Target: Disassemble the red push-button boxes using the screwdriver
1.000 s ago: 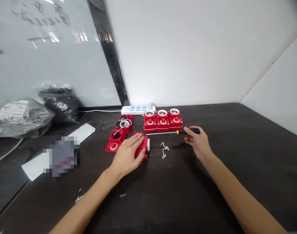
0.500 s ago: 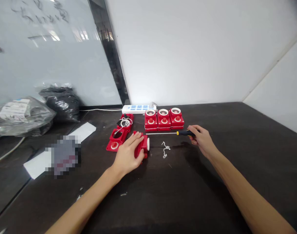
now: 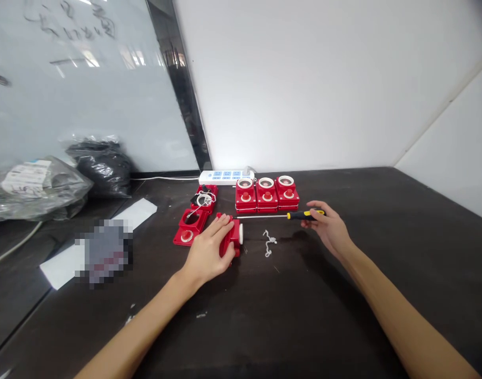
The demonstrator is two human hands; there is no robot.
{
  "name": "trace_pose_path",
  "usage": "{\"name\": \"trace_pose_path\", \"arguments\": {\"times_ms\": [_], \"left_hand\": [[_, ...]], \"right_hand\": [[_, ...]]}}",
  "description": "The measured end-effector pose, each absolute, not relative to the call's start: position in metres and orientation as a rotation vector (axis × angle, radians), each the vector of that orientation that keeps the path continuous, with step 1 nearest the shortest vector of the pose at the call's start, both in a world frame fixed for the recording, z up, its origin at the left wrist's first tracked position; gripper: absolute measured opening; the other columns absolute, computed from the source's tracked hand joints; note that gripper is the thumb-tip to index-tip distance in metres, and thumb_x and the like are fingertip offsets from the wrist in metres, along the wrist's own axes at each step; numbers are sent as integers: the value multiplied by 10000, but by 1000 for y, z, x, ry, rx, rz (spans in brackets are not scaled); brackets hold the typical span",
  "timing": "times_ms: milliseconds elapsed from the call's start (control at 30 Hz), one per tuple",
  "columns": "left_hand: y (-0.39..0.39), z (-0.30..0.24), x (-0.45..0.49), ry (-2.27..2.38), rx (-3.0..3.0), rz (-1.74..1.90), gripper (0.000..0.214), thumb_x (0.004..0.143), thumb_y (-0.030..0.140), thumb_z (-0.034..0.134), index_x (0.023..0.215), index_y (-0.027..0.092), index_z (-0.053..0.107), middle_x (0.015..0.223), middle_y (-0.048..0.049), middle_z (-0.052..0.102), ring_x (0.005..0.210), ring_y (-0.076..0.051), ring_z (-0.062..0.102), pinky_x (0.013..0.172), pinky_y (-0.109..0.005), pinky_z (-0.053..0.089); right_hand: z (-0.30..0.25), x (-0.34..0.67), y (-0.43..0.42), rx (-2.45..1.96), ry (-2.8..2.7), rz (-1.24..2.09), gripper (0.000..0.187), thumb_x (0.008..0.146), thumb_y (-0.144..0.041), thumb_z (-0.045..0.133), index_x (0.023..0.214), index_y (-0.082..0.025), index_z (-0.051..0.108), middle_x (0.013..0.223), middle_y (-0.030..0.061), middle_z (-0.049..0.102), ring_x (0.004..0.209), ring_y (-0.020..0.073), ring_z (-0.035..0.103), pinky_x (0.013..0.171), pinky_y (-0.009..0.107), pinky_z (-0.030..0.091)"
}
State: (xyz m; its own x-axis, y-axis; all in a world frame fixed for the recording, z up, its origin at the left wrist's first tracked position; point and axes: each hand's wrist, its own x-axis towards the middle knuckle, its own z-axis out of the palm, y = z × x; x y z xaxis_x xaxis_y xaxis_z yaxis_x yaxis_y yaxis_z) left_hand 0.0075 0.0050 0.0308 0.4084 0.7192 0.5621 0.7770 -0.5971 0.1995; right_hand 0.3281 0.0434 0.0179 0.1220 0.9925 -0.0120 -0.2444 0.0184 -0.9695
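My left hand [image 3: 211, 245] is closed over a red plastic box [image 3: 236, 238] lying on its side, its white ring facing right. Much of the box is hidden under the palm and fingers. In my right hand [image 3: 331, 229] is a screwdriver [image 3: 304, 215] with a black and yellow handle, held level by the fingers. Its long shaft points left and the tip meets the box's far edge, by my left fingertips. Beside my left hand lies an open red cover [image 3: 184, 235] with a round hole, wired to a red housing [image 3: 211, 202].
Three red boxes [image 3: 266, 196] with white rings and red knobs stand in a row behind the shaft. A white power strip [image 3: 220, 177] lies behind them. A white cord scrap [image 3: 269, 243] is on the dark table [image 3: 264, 326]. Plastic bags [image 3: 100, 163] and white paper [image 3: 144, 210] are left.
The fingers of my right hand have loosened and shifted on the screwdriver handle, showing more yellow. My left hand stays on the box.
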Motion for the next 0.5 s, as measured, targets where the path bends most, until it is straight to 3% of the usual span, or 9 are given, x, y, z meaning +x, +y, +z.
{"name": "trace_pose_path", "arguments": {"times_ms": [67,133,233,333,500], "left_hand": [[5,31,7,-1359,-2560,-936,414,871,268,518,1231,103,641,1321,-151,621,1273,-309,550,1049,-475,501],[6,31,5,-1356,-2568,-911,418,882,265,513,1256,116,627,1346,-144,604,1291,-307,533,1068,-481,482],[7,31,2,-1340,-2578,-893,415,900,268,510,1276,126,612,1367,-133,589,1303,-293,523,1082,-471,470],[8,30,-1,-1328,-2568,-895,415,909,271,509,1285,123,602,1367,-131,590,1303,-287,524,1079,-473,472],[9,27,-2,-1320,-2574,-924,424,897,255,522,1293,123,599,1367,-132,590,1306,-290,520,1079,-485,468]], "right_hand": [[15,329,44,-1211,-964,1242,365,728,-479,715,908,-189,584,579,-2,622,464,156,603,452,258,452],[12,328,46,-1359,-1011,1212,411,778,-584,631,827,-180,578,451,-24,526,325,115,467,332,224,318],[10,326,47,-1418,-1021,1186,457,737,-629,668,747,-188,548,374,-96,345,280,45,263,298,188,169],[12,323,47,-1321,-951,1239,463,661,-588,759,794,-188,569,408,-114,323,319,33,253,319,176,176],[14,321,45,-1237,-876,1303,443,657,-532,790,844,-192,575,424,-102,364,355,46,299,354,185,219]]}}
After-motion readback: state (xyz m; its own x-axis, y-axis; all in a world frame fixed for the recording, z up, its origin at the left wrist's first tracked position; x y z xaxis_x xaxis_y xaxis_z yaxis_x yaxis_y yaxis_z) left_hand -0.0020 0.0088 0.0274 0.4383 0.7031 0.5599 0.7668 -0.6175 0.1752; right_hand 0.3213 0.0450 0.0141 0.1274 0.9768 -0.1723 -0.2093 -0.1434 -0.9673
